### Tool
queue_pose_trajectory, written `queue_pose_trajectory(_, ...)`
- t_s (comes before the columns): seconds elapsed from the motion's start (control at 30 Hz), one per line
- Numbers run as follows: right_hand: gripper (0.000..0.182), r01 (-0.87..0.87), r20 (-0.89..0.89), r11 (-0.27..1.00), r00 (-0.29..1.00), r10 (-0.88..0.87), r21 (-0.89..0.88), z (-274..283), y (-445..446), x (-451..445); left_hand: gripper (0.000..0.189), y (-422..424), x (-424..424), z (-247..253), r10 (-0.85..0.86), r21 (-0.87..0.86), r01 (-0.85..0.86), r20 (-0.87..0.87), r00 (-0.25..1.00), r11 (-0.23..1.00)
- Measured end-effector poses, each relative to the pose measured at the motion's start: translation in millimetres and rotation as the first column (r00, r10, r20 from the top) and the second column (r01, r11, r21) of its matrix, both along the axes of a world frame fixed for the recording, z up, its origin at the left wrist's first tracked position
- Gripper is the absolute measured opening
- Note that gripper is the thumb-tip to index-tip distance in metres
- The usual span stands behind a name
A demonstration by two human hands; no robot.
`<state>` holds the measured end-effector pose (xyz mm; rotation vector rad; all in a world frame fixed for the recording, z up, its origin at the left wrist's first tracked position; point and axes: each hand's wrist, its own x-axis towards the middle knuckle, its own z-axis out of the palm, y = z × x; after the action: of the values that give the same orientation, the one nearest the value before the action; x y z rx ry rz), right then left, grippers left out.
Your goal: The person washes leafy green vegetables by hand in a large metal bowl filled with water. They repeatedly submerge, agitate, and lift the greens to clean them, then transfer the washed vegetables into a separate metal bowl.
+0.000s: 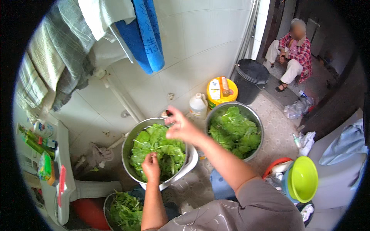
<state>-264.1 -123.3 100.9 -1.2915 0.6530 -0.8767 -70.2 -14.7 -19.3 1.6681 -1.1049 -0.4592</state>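
Note:
A metal basin [125, 161] of leafy greens [144, 135] in water stands before me, on or over a white tub [193, 161]. Above the near side of these greens, my left hand [151, 167] has its fingers curled together; whether a leaf is pinched in them is unclear. Over the basin's right rim hangs my right hand [179, 127], blurred, with its fingers apart and nothing visible in it. To the right sits a second metal basin [258, 115], also holding wet greens [234, 132]. More greens [125, 210] fill a container at the lower left, partly hidden by my left arm.
By the wall are a plastic jug [198, 105], a yellow-lidded bucket [212, 96] with bottles on top and a black bucket [250, 72]. A person [294, 52] sits in the doorway. Right: a lime-green basin [303, 179]. Left: a washbasin [62, 138]; towels [69, 52] hang above.

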Motion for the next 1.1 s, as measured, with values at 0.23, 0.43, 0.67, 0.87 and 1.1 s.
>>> queue_pose_trajectory(0.23, 0.093, -0.037, 0.739, 0.999, 0.674, 0.006, 0.026, 86.8, -86.8, -96.7, 0.012, 12.2, -4.0, 19.0, -0.016, 0.063, 0.015, 0.015, 1.0, 0.998)
queue_pose_trajectory(0.43, 0.091, 0.119, 0.689, 0.992, 0.722, -0.062, -0.034, 94.9, -123.5, -129.1, 0.011, 17.4, 7.4, 26.9, -0.003, 0.095, -0.004, 0.072, 0.997, 0.995)
queue_pose_trajectory(0.67, 0.095, 0.452, -0.114, 0.509, 0.656, -0.746, -0.732, 65.3, -127.7, -124.4, 0.01, 11.5, -1.5, 29.7, -0.035, 0.03, 0.031, 0.142, 0.989, 0.999)
queue_pose_trajectory(0.87, 0.101, 0.022, -0.031, 0.031, 0.021, -0.999, -0.999, 108.3, -120.3, -106.5, 0.009, 16.5, -4.0, 36.4, -0.045, 0.072, 0.029, 0.234, 0.971, 0.997)
queue_pose_trajectory(1.1, 0.046, 0.188, -0.108, 0.131, 0.127, -0.986, -0.973, 112.6, -126.3, -111.6, 0.008, 11.4, -2.0, 21.8, -0.051, 0.059, 0.038, 0.241, 0.969, 0.998)
